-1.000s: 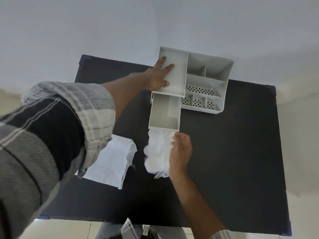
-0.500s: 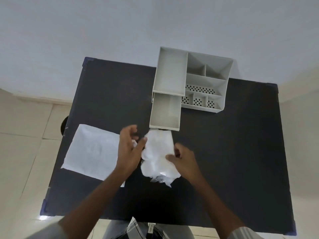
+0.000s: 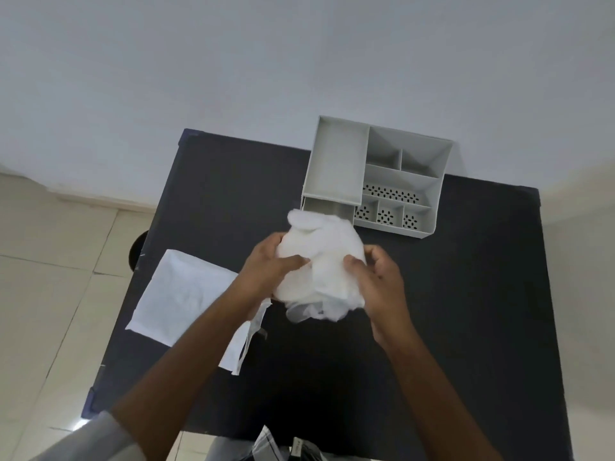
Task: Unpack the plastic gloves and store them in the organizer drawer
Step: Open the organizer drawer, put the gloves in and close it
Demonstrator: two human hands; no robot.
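Note:
A crumpled white wad of plastic gloves [image 3: 321, 261] is held above the black table between both hands. My left hand [image 3: 266, 267] grips its left side with the thumb pressed into the front. My right hand [image 3: 379, 281] grips its right side. The wad hides most of the pulled-out drawer [image 3: 324, 206] of the grey organizer [image 3: 399, 184], which stands at the table's far edge; only the drawer's back part shows. The empty white packaging bag [image 3: 179, 294] lies flat on the table at the left.
The organizer has a flat top tray and several open compartments, some with perforated floors. The black table [image 3: 466, 311] stands against a pale wall, with tiled floor at the left. A dark round object [image 3: 136, 247] sits on the floor by the table's left edge.
My left hand left the organizer's top and came to the gloves. Both hands now hold the wad, lifted off the table and moved up over the open drawer.

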